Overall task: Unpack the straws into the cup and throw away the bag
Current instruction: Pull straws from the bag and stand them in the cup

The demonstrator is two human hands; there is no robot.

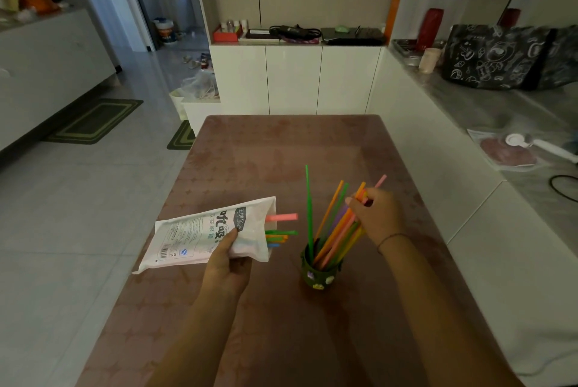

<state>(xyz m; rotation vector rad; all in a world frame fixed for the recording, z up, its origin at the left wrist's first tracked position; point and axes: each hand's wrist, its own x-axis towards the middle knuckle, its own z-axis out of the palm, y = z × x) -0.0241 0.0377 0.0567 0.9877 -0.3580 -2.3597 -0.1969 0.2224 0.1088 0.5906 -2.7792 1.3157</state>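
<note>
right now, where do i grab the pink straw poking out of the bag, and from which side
Pinch the exposed end of the pink straw, coming from the right. It lies roughly level, and the bag mouth faces right, so it should slide straight out.

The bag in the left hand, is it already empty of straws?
No, pink, green and orange straws stick out of the open end of the bag that the left hand grips.

One white printed plastic bag is showing at nine o'clock of one dark green decorated cup. About four thin coloured plastic straws are poking from the bag; roughly eight such straws are standing in the cup.
</note>
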